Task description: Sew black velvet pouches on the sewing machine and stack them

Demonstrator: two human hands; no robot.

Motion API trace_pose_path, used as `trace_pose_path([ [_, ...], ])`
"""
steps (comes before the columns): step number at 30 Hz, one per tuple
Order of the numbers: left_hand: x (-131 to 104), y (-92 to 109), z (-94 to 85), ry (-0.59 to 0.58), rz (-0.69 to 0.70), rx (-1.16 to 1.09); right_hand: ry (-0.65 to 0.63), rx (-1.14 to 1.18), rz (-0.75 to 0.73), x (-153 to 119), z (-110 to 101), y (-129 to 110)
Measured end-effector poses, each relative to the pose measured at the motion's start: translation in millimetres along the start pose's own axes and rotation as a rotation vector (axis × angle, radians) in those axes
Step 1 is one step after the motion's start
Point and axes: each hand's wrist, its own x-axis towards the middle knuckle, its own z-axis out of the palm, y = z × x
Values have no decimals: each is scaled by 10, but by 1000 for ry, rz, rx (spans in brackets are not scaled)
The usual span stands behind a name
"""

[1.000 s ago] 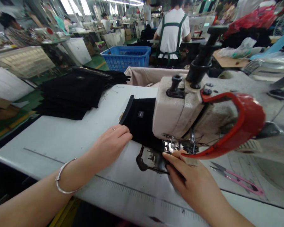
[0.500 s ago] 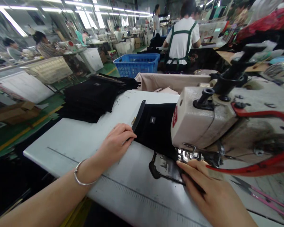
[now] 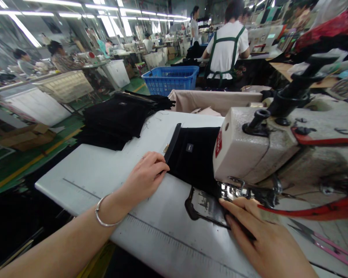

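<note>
A black fabric piece with a small label and a dark zipper strip along its left edge lies on the white sewing table. My left hand, a bangle on its wrist, pinches this piece at its near left corner. The metal zipper pull shows just beyond the fingers. Close to the presser foot of the sewing machine, my right hand has dark fabric between thumb and index finger. Its other fingers are partly hidden. A metal plate in the tabletop lies left of that hand.
Black pieces are stacked at the table's far left. Pink-handled scissors lie at right. Beyond the table stand a beige fabric-lined bin and a blue basket. A co-worker sits with back turned.
The whole view has shifted slightly, so things appear a little further right. Both hands keep their places on the fabric, which shows no clear movement.
</note>
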Motion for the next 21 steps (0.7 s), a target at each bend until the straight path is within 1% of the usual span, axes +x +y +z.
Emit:
trace_pose_path([
  [2, 19, 112, -38, 30, 51, 12, -16, 29, 34, 18, -15, -37],
  [4, 57, 256, -21, 10, 180, -30, -33, 59, 77, 35, -37, -79],
  [5, 84, 332, 15, -35, 264, -63, -41, 73, 99, 43, -47, -98],
  [7, 149, 467, 136, -161, 436, -103, -56, 105, 132, 59, -64, -130],
  [8, 182, 519, 213, -216, 505, -106, -64, 123, 139, 67, -69, -142],
  [9, 213, 557, 293, -247, 553, -109, -69, 138, 143, 75, -72, -152],
  [11, 257, 587, 438, -260, 594, -128, -63, 150, 145, 88, -72, -166],
  [14, 272, 543, 571, -238, 588, -180, -36, 135, 141, 95, -65, -177],
  [18, 282, 460, 628, -249, 608, -179, -30, 109, 145, 94, -54, -172],
  [21, 362, 444, 632, -261, 621, -172, -53, 68, 164, 111, -45, -173],
])
